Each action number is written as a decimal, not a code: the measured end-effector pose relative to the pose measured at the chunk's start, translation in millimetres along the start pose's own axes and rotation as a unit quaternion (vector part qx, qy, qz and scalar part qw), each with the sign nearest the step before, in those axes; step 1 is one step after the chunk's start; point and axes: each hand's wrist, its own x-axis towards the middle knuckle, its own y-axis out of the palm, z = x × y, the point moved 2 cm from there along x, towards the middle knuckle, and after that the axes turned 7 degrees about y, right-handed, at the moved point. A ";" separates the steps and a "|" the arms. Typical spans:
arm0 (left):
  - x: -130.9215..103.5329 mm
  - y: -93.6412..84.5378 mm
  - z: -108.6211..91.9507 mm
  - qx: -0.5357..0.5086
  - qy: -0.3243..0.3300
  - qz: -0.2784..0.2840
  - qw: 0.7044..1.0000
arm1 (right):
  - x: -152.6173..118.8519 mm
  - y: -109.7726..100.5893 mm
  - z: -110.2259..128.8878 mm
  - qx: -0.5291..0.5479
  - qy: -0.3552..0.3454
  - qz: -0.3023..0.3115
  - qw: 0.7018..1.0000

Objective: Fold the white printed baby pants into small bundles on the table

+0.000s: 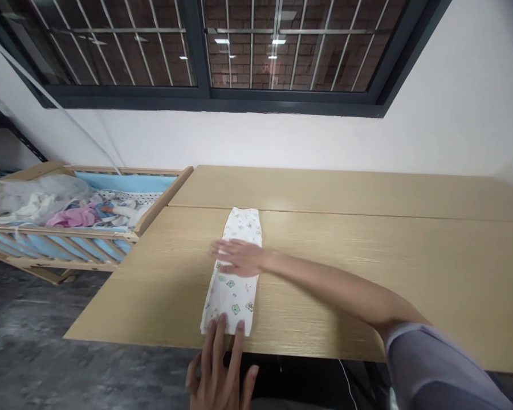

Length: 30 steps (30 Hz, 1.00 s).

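A white cloth (235, 296) with small printed figures lies flat on the wooden table, folded into a long narrow strip. Its far end is close to the seam in the tabletop, and its near end is by the front edge. Across the middle of the strip lies my right hand (239, 258), palm down with fingers stretched to the left, slightly blurred. My left hand (222, 364) is at the table's front edge, fingers spread, its fingertips on the near end of the cloth. Neither hand grips anything.
To the left stands a wooden crib (154, 213) with a blue lining, holding heaped clothes and a clear plastic bag (47, 191). The wooden table (367, 256) runs along the white wall below a barred window (205, 99). A white cable (347, 378) hangs below the front edge.
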 end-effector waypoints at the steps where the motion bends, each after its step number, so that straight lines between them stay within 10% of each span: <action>1: 1.3 -1.9 -0.4 0.002 0.003 -0.004 1.000 | 8.5 -6.8 -18.5 -0.007 0.033 -0.005 0.999; 7: 0.7 -5.8 5.3 0.031 0.045 -0.006 0.999 | 37.7 -42.4 -104.3 -0.045 0.155 -0.044 0.986; 12: 1.3 -3.8 1.2 0.021 0.028 0.012 0.999 | 40.4 -49.0 -107.4 -0.044 0.154 -0.062 0.985; 21: 13.7 -5.3 56.4 -0.093 0.053 0.016 0.994 | -35.2 -50.4 34.5 0.015 0.016 -0.119 0.993; 24: 18.1 -7.3 67.0 -0.106 0.113 0.028 0.987 | -81.1 -28.1 86.6 -0.007 -0.054 -0.025 0.998; 30: 1.8 -11.1 64.1 -0.123 0.195 0.020 0.973 | -144.2 29.1 122.0 -0.164 -0.058 -0.095 0.980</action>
